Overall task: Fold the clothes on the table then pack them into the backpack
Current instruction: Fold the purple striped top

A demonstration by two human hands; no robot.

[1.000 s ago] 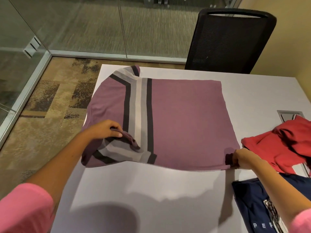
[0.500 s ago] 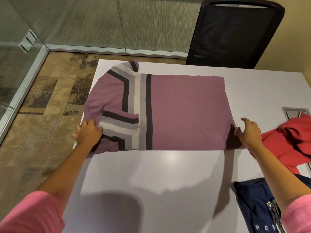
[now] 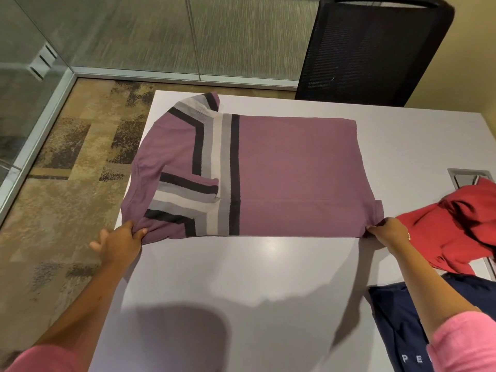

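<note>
On white table (image 3: 268, 277), left hand (image 3: 119, 241) and right hand (image 3: 389, 232) pinched near corners of flat mauve striped knit shirt (image 3: 290, 175), fingers clamped on fabric.

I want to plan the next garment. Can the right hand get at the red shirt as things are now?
Probably yes. The red shirt lies on the table just beside the right hand, with nothing between them. But that hand now pinches the corner of the purple shirt, so it must let go first.

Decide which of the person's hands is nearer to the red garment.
Right. The right hand pinches the purple shirt's near corner right beside the red garment; the left hand grips the shirt's opposite end, across the table.
</note>
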